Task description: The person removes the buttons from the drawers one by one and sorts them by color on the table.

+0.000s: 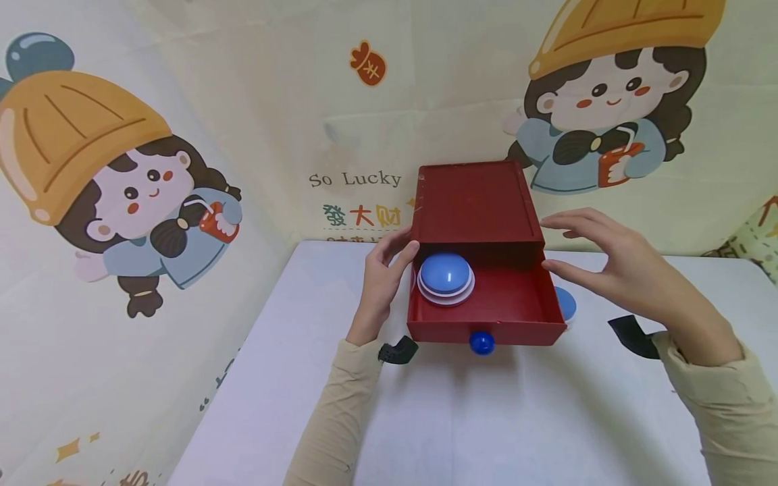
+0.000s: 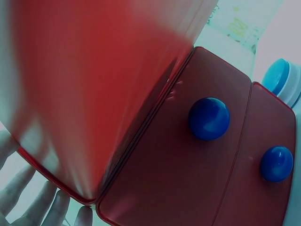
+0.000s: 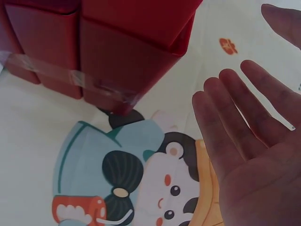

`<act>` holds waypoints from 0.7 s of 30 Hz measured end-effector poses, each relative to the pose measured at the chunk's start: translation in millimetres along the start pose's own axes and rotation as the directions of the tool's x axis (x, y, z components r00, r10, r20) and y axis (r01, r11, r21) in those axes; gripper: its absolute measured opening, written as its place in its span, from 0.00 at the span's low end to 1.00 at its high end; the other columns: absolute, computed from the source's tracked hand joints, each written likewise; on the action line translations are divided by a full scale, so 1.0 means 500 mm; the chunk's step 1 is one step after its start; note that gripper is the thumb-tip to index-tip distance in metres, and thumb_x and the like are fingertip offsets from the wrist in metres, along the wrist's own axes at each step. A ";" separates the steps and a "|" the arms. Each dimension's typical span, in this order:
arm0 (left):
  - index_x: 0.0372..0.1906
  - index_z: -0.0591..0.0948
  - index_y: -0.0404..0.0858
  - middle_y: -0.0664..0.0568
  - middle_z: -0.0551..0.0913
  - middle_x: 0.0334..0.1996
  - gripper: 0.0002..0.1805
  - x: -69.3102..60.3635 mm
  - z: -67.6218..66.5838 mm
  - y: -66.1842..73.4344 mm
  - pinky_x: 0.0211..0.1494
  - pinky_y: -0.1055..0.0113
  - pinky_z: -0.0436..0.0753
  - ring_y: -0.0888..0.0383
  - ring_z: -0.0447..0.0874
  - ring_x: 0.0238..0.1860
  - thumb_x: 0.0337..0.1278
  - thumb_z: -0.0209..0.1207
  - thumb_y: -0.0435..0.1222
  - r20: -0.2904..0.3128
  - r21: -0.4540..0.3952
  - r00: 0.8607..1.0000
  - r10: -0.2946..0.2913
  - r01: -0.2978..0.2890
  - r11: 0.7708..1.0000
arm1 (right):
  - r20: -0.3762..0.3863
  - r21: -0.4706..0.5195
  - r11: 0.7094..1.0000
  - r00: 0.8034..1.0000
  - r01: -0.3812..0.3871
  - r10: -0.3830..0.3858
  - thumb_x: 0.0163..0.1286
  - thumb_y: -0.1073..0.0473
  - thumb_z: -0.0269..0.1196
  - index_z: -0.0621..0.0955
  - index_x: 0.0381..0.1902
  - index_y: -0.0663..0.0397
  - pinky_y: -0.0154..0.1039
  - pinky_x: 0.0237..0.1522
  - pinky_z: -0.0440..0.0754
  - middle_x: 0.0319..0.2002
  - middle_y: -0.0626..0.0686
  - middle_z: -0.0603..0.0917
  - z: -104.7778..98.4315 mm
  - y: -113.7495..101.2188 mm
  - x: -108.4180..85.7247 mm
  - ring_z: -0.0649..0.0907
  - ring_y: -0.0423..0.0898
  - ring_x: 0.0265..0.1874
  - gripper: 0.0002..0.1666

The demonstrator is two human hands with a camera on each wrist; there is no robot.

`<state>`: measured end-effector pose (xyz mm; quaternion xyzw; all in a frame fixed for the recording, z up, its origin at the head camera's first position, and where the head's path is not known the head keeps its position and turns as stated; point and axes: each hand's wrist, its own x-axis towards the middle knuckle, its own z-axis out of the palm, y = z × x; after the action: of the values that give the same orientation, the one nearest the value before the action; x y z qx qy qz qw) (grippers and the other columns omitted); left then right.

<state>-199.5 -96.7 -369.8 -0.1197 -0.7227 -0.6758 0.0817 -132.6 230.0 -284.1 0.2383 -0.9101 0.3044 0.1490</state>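
A red drawer cabinet (image 1: 477,202) stands on the table, its top drawer (image 1: 516,297) pulled out. Inside the drawer, on the left, lies a round blue-topped, white-rimmed object (image 1: 446,273). The left hand (image 1: 379,280) rests against the cabinet's left side, fingers extended; the left wrist view shows those fingers (image 2: 33,202) along the red edge. Beside the right side, the right hand (image 1: 626,266) is held with fingers spread; in the right wrist view this hand (image 3: 263,141) is apart from the cabinet (image 3: 127,61).
Another blue-topped object (image 1: 566,304) sits on the table to the right of the cabinet, partly hidden by it. A blue knob (image 1: 482,343) sticks out from the drawer front. Two lower drawers with blue knobs (image 2: 209,118) appear closed. A printed cloth (image 1: 267,101) hangs behind.
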 end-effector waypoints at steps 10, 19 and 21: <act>0.66 0.76 0.46 0.58 0.80 0.59 0.26 -0.001 -0.001 0.001 0.67 0.56 0.76 0.60 0.75 0.62 0.65 0.61 0.47 0.001 0.003 1.000 0.004 -0.004 1.000 | 0.038 0.023 0.999 0.999 0.038 -0.039 0.53 0.65 0.76 0.76 0.65 0.47 0.20 0.36 0.78 0.64 0.53 0.75 -0.006 -0.026 0.016 0.78 0.54 0.56 0.41; 0.63 0.78 0.49 0.56 0.81 0.58 0.22 -0.001 0.000 0.005 0.68 0.57 0.74 0.59 0.76 0.62 0.65 0.62 0.45 0.000 -0.027 1.000 0.007 -0.007 1.000 | 0.050 0.025 0.996 0.995 0.083 -0.084 0.53 0.66 0.76 0.76 0.65 0.46 0.22 0.35 0.80 0.62 0.51 0.76 -0.008 -0.045 0.026 0.77 0.50 0.56 0.40; 0.63 0.78 0.50 0.56 0.81 0.58 0.22 -0.002 0.000 0.006 0.68 0.58 0.74 0.59 0.76 0.62 0.65 0.62 0.46 0.001 -0.026 1.000 0.005 -0.005 1.000 | 0.062 0.029 0.996 0.994 0.087 -0.088 0.53 0.65 0.76 0.76 0.65 0.46 0.24 0.35 0.81 0.62 0.51 0.76 -0.008 -0.049 0.029 0.77 0.51 0.56 0.40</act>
<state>-197.8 -96.6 -367.3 -0.1229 -0.7136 -0.6848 0.0812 -131.5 210.2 -262.8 0.2894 -0.8990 0.3017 0.1304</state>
